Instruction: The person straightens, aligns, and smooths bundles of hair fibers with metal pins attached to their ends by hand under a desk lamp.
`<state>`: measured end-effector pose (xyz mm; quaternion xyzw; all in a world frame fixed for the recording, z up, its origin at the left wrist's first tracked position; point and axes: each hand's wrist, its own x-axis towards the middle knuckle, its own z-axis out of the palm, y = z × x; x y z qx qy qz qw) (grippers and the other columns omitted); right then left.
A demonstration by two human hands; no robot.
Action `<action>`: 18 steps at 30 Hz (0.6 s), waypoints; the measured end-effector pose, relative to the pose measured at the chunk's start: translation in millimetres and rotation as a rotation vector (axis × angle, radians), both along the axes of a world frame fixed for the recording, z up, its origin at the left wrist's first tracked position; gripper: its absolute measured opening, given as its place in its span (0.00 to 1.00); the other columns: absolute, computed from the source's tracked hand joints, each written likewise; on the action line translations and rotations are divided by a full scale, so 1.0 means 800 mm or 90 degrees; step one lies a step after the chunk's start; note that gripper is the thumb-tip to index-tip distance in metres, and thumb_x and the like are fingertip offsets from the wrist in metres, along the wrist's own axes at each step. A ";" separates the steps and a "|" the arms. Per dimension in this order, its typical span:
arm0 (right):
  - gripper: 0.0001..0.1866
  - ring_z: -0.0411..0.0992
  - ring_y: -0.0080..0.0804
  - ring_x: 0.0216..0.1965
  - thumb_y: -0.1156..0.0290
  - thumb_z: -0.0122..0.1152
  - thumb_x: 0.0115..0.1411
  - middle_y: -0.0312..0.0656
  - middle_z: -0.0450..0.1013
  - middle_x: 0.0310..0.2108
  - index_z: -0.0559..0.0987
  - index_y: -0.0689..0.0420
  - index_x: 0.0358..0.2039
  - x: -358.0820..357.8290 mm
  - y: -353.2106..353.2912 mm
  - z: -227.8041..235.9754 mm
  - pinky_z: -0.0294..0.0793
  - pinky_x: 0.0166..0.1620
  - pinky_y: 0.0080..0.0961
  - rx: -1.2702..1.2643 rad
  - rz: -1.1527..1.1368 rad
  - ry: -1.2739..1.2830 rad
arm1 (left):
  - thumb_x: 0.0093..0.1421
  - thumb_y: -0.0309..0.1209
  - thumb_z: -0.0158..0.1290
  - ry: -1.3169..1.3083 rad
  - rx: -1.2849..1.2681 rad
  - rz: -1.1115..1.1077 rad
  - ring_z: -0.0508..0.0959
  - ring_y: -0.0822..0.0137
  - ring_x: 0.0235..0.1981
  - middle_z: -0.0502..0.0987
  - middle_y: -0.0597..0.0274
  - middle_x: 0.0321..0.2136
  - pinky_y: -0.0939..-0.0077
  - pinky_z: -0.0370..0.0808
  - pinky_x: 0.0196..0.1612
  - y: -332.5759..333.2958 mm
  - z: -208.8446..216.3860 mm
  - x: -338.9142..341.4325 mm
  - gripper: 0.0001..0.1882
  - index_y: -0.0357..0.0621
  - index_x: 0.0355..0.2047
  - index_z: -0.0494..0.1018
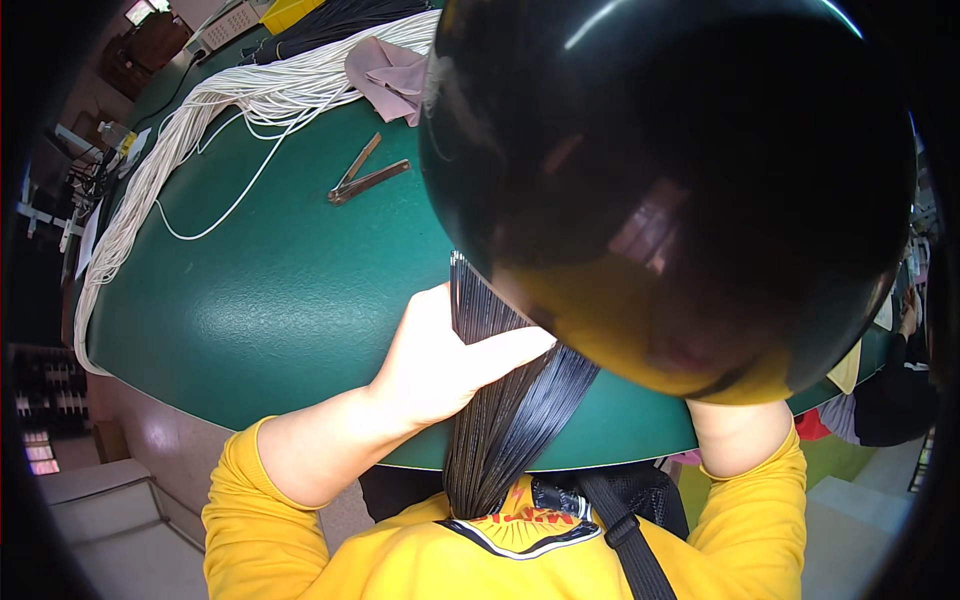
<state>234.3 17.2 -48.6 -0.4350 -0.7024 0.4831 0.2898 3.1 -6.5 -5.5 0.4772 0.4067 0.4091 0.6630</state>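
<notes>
A thick bundle of thin black cables (490, 410) runs from my chest up over the near edge of the green table. My left hand (440, 355) is wrapped around it, thumb laid across the top. Small pale tips show at the bundle's far end. A large, glossy dark round shape (660, 200) fills the upper right of the head view, close up, and covers part of the bundle. Only my right forearm (740, 435) shows below that shape; the hand itself is hidden behind it.
On the green table (290, 300) lies a V-shaped metal hand tool (368, 180). Long white cables (200, 105) run along the far and left edges. A mauve cloth (388, 78) rests on them, near more black cables (335, 25) and a yellow bin (288, 12). Another person (900, 370) is at far right.
</notes>
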 end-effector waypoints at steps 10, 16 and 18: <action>0.22 0.66 0.23 0.29 0.75 0.59 0.48 0.40 0.67 0.34 0.65 0.61 0.45 0.000 0.001 0.001 0.68 0.32 0.18 -0.009 -0.002 -0.004 | 0.47 0.25 0.55 0.061 0.067 -0.003 0.73 0.76 0.24 0.74 0.63 0.22 0.82 0.70 0.30 0.001 -0.004 -0.002 0.08 0.34 0.27 0.70; 0.22 0.66 0.23 0.29 0.75 0.59 0.48 0.40 0.68 0.34 0.65 0.61 0.45 0.005 -0.012 0.000 0.68 0.31 0.18 -0.014 0.000 -0.006 | 0.46 0.25 0.56 0.079 0.070 0.002 0.73 0.75 0.21 0.74 0.62 0.20 0.82 0.70 0.27 0.001 -0.003 -0.003 0.07 0.34 0.23 0.71; 0.22 0.66 0.23 0.29 0.75 0.59 0.48 0.40 0.68 0.33 0.65 0.61 0.45 0.002 0.000 0.001 0.68 0.31 0.18 -0.015 -0.001 -0.007 | 0.46 0.25 0.56 0.097 0.075 -0.002 0.73 0.75 0.22 0.74 0.62 0.20 0.82 0.70 0.27 0.001 -0.003 -0.003 0.07 0.34 0.22 0.71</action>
